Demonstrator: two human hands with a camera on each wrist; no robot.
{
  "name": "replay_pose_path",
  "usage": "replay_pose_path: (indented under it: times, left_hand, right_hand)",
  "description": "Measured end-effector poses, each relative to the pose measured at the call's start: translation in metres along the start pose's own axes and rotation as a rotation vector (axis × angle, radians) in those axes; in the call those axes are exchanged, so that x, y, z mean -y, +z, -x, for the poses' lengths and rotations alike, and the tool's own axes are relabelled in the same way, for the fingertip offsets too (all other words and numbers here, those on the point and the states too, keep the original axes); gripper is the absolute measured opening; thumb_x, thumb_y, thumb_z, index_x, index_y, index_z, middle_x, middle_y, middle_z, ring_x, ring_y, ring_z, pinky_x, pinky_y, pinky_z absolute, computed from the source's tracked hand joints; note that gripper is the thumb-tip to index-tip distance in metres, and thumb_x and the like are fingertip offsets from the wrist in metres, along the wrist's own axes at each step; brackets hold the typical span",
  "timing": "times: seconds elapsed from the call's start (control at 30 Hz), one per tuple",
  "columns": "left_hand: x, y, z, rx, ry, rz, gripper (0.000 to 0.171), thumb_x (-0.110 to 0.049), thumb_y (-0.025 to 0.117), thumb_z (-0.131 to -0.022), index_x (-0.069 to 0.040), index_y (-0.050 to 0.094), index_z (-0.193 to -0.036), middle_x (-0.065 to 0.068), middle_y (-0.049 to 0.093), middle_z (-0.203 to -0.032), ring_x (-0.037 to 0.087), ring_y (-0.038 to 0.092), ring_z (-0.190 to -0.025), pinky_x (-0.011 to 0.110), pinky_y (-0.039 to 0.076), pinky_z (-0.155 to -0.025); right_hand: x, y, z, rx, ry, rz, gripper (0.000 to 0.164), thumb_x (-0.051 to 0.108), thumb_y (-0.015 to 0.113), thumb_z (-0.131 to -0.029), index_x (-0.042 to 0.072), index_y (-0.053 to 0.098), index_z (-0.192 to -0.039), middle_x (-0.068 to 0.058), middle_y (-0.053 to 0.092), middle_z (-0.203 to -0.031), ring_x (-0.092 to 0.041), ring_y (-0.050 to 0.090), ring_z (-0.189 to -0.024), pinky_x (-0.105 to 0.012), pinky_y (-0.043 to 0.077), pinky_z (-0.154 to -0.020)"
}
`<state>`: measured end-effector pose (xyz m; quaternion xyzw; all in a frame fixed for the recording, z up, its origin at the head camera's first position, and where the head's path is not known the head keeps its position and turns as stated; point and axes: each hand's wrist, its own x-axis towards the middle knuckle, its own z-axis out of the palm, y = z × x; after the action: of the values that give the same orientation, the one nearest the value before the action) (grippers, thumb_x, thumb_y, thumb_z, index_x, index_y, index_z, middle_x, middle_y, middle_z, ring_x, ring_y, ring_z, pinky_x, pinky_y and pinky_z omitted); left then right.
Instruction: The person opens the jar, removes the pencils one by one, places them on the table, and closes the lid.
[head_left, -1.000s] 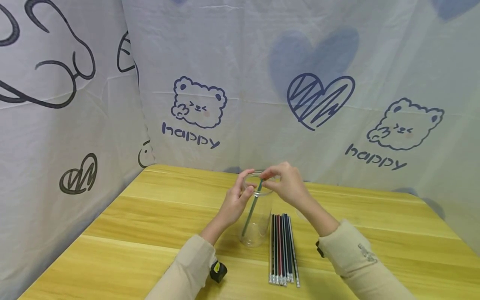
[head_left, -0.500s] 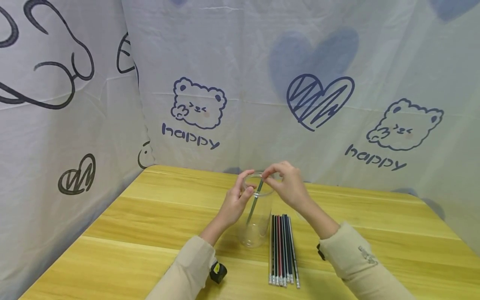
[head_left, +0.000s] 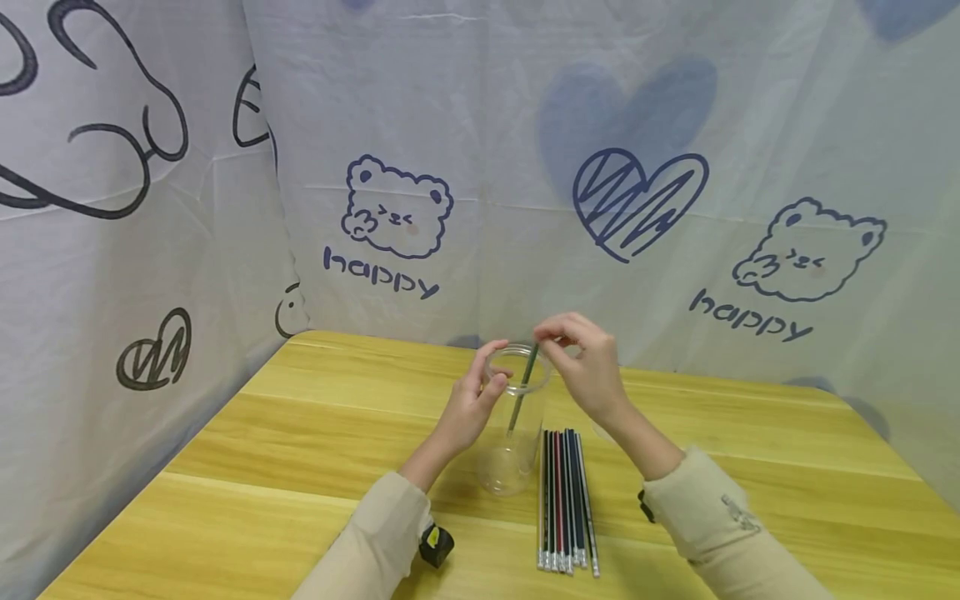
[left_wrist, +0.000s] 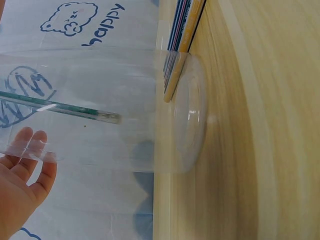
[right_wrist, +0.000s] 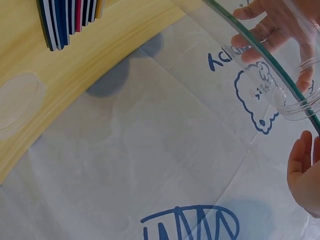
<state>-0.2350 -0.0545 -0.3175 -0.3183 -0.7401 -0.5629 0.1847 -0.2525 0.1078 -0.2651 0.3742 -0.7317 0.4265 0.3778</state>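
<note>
My left hand [head_left: 471, 404] grips the upper part of a tall clear plastic jar [head_left: 506, 475], its thumb and fingers around the side just below the rim. The jar stands upright on the table. With thumb and fingertips, my right hand [head_left: 588, 362] pinches the top of a green pencil [head_left: 519, 404] above the jar's mouth. Most of the pencil hangs slanted inside the jar. In the left wrist view, the pencil's lower end [left_wrist: 109, 117], with its metal band, hangs well above the jar's bottom [left_wrist: 192, 115].
Right of the jar, a row of several pencils [head_left: 567, 500] lies side by side, eraser ends toward me. A clear round lid [right_wrist: 20, 105] lies flat on the wooden table [head_left: 300, 433]. A printed white cloth [head_left: 510, 275] hangs behind the table.
My right hand has risen and shifted slightly right, drawing the green pencil upward, so its lower end sits higher in the jar. The left hand and jar have stayed in place.
</note>
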Motion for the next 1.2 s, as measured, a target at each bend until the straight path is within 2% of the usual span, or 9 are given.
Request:
replay_pose_path:
  times: [0.1, 0.2, 0.4, 0.6, 0.73, 0.97, 1.07, 1.2]
  left_hand:
    - [-0.0002, 0.0, 0.0001, -0.001, 0.0, -0.002, 0.082, -0.066, 0.025, -0.085, 0.001, 0.031, -0.131, 0.028, 0.057, -0.102, 0.038, 0.054, -0.095, 0.04, 0.044, -0.067]
    - [-0.0002, 0.0, 0.0002, 0.002, -0.003, 0.0, 0.082, -0.066, 0.025, -0.085, 0.001, 0.031, -0.131, 0.028, 0.057, -0.102, 0.038, 0.054, -0.096, 0.042, 0.044, -0.068]
    - [0.0001, 0.0004, 0.0002, 0.003, -0.003, 0.003, 0.081, -0.067, 0.025, -0.084, 0.0, 0.031, -0.131, 0.028, 0.057, -0.102, 0.038, 0.054, -0.097, 0.043, 0.045, -0.069]
    - [-0.0001, 0.0005, 0.0003, 0.0, -0.003, 0.007, 0.081, -0.066, 0.026, -0.085, 0.0, 0.031, -0.131, 0.028, 0.056, -0.102, 0.039, 0.053, -0.098, 0.042, 0.045, -0.069]
    - [-0.0002, 0.0002, 0.0003, 0.0, -0.005, 0.005, 0.081, -0.066, 0.026, -0.085, 0.0, 0.031, -0.131, 0.028, 0.056, -0.103, 0.038, 0.053, -0.098, 0.039, 0.044, -0.067]
    - [0.0003, 0.0002, 0.0004, 0.002, -0.007, 0.005, 0.08, -0.066, 0.026, -0.085, 0.0, 0.031, -0.131, 0.027, 0.056, -0.101, 0.037, 0.053, -0.101, 0.039, 0.044, -0.068]
    - [0.0008, 0.0004, 0.0003, 0.0, -0.006, 0.005, 0.081, -0.066, 0.026, -0.085, 0.0, 0.031, -0.131, 0.027, 0.057, -0.101, 0.037, 0.053, -0.1, 0.04, 0.044, -0.068]
    - [0.0013, 0.0004, 0.0002, -0.003, -0.005, 0.006, 0.082, -0.067, 0.026, -0.084, 0.0, 0.031, -0.131, 0.027, 0.057, -0.101, 0.037, 0.053, -0.099, 0.04, 0.044, -0.068]
  right_hand:
    - [0.0004, -0.0005, 0.0, -0.046, 0.002, -0.007, 0.012, -0.015, 0.061, -0.074, -0.008, 0.064, -0.084, -0.015, 0.062, -0.084, -0.025, 0.058, -0.07, -0.016, 0.046, -0.064]
    - [0.0015, -0.0017, 0.0007, -0.063, 0.044, -0.022, 0.017, -0.015, 0.061, -0.075, -0.009, 0.062, -0.091, -0.017, 0.059, -0.09, -0.025, 0.059, -0.069, -0.017, 0.047, -0.062]
    - [0.0027, -0.0044, 0.002, -0.074, 0.133, -0.055, 0.04, -0.018, 0.062, -0.072, -0.012, 0.054, -0.11, -0.02, 0.049, -0.105, -0.029, 0.06, -0.073, -0.02, 0.049, -0.061]
    - [0.0035, -0.0056, 0.0009, -0.103, 0.156, -0.075, 0.052, -0.022, 0.059, -0.071, -0.012, 0.047, -0.121, -0.021, 0.043, -0.113, -0.032, 0.058, -0.075, -0.019, 0.049, -0.062]
    - [0.0033, -0.0057, 0.0002, -0.137, 0.156, -0.084, 0.048, -0.021, 0.059, -0.072, -0.012, 0.049, -0.118, -0.02, 0.045, -0.112, -0.028, 0.058, -0.076, -0.019, 0.049, -0.062]
    - [0.0002, -0.0064, 0.0016, -0.192, 0.129, -0.094, 0.032, -0.019, 0.061, -0.072, -0.014, 0.054, -0.103, -0.021, 0.052, -0.104, -0.008, 0.057, -0.076, -0.019, 0.049, -0.06]
    - [-0.0002, -0.0072, 0.0021, -0.201, 0.128, -0.1, 0.032, -0.017, 0.061, -0.073, -0.013, 0.054, -0.105, -0.02, 0.052, -0.103, -0.007, 0.057, -0.076, -0.02, 0.049, -0.059]
    - [0.0005, -0.0089, 0.0028, -0.202, 0.155, -0.116, 0.038, -0.017, 0.059, -0.075, -0.012, 0.052, -0.112, -0.021, 0.05, -0.109, -0.011, 0.059, -0.074, -0.025, 0.05, -0.059]
